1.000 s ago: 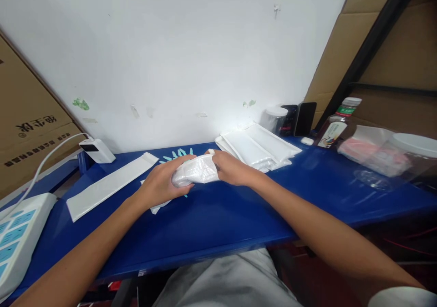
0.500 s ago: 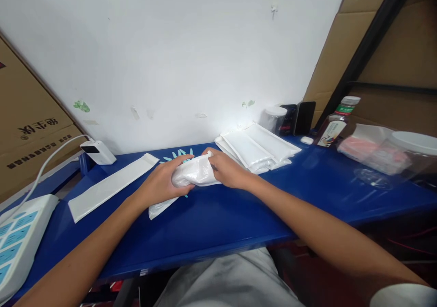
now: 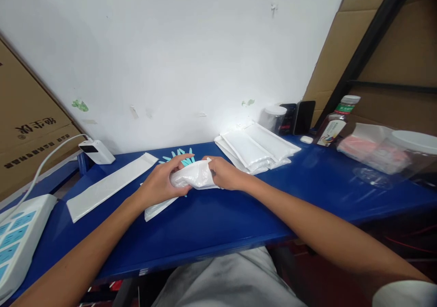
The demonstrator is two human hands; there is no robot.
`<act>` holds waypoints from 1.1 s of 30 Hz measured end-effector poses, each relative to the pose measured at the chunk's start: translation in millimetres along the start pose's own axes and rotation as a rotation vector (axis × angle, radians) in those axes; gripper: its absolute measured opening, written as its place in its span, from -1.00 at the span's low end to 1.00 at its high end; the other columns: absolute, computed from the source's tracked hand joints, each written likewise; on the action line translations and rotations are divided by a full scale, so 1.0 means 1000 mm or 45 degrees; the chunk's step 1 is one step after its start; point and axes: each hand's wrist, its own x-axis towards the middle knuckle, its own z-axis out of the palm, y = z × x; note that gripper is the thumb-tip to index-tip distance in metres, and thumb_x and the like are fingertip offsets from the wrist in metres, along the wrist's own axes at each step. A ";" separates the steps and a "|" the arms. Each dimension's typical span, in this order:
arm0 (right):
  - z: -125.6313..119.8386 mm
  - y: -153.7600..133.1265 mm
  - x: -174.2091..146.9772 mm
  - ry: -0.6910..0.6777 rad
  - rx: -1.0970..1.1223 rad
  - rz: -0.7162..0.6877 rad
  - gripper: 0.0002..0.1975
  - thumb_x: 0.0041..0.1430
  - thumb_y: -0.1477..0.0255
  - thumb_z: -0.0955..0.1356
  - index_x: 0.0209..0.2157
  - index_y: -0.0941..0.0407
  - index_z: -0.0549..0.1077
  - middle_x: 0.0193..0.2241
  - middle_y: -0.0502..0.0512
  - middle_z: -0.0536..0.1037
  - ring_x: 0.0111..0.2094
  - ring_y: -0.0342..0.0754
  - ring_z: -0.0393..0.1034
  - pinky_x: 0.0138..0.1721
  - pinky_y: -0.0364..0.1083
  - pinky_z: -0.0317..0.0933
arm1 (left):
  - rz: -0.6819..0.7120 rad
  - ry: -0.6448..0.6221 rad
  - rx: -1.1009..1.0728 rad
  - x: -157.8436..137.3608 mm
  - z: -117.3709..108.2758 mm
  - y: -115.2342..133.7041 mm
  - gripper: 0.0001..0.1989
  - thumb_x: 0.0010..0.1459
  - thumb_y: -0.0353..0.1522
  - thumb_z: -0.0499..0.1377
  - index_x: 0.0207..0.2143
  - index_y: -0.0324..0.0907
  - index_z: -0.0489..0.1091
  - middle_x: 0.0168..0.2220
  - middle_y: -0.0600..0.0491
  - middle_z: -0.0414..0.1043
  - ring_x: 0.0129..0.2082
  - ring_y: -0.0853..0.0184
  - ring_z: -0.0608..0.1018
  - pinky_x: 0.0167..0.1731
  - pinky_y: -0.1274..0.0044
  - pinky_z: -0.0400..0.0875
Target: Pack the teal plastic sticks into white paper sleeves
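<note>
A long white plastic packet is held between both hands over the blue table. My left hand is wrapped round its middle, thumb below and fingers above, and the packet's flat tail sticks out to the lower left. At the packet's right end my right hand is closed on the edge, its fingertips partly hidden by the plastic. Light-blue slim pieces lie fanned out on the table just behind the left hand. Another flat white packet lies to the left.
White packets are piled near the wall. Beyond them stand a lidded jar, phones and a bottle. A clear tub is at right. On the left are a power strip and a white corded device.
Both hands keep their grip on the packet. The right end of the packet has dipped slightly, and its lower-left tail has shifted a little to the left.
</note>
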 end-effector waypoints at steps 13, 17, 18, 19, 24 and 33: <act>0.007 -0.011 0.001 0.173 0.219 0.111 -0.77 -0.04 0.75 0.30 -0.53 0.12 0.36 -0.35 0.07 0.51 -0.29 -0.03 0.41 -0.27 -0.12 0.23 | 0.011 0.080 -0.028 0.001 0.003 0.009 -0.24 0.01 -0.39 0.35 0.31 -0.04 0.33 -0.28 0.18 0.49 -0.40 0.39 0.52 -0.33 0.55 0.40; -0.002 -0.013 0.001 0.141 0.031 0.001 -0.76 0.01 0.76 0.27 -0.47 0.12 0.36 -0.26 0.12 0.49 -0.28 -0.03 0.39 -0.26 -0.12 0.23 | -0.013 0.061 0.031 0.002 -0.001 0.009 -0.22 0.02 -0.37 0.36 0.32 -0.03 0.32 -0.26 0.17 0.52 -0.41 0.39 0.51 -0.36 0.56 0.37; -0.004 -0.014 0.001 0.139 0.003 -0.007 -0.76 0.04 0.76 0.27 -0.44 0.12 0.38 -0.23 0.14 0.50 -0.26 -0.03 0.40 -0.25 -0.11 0.24 | -0.021 0.058 0.037 0.003 -0.002 0.009 -0.23 0.03 -0.35 0.36 0.33 -0.03 0.32 -0.27 0.17 0.53 -0.41 0.38 0.51 -0.36 0.55 0.37; -0.005 -0.015 0.001 0.141 -0.018 -0.016 -0.76 0.08 0.75 0.27 -0.41 0.12 0.40 -0.19 0.16 0.50 -0.24 -0.01 0.41 -0.23 -0.10 0.25 | -0.027 0.058 0.044 0.003 -0.003 0.009 -0.23 0.04 -0.33 0.36 0.33 -0.04 0.32 -0.27 0.16 0.54 -0.41 0.37 0.52 -0.36 0.55 0.37; -0.017 -0.017 0.001 0.237 -0.114 -0.122 -0.79 0.24 0.70 0.25 -0.32 0.11 0.39 -0.09 0.22 0.49 -0.15 0.02 0.42 -0.14 -0.06 0.28 | 0.000 0.074 0.062 0.006 -0.007 0.009 -0.38 0.09 -0.22 0.39 0.21 -0.07 0.44 -0.09 0.07 0.63 -0.26 0.27 0.62 -0.27 0.51 0.42; -0.039 -0.017 -0.002 0.013 -0.341 -0.035 -0.77 0.31 0.66 0.33 -0.41 0.12 0.33 -0.29 0.07 0.42 -0.32 -0.07 0.30 -0.31 -0.12 0.08 | -0.046 0.014 -0.094 0.004 -0.007 -0.004 -0.49 0.12 -0.14 0.43 0.09 -0.05 0.52 -0.03 0.06 0.63 -0.13 0.20 0.65 -0.16 0.48 0.49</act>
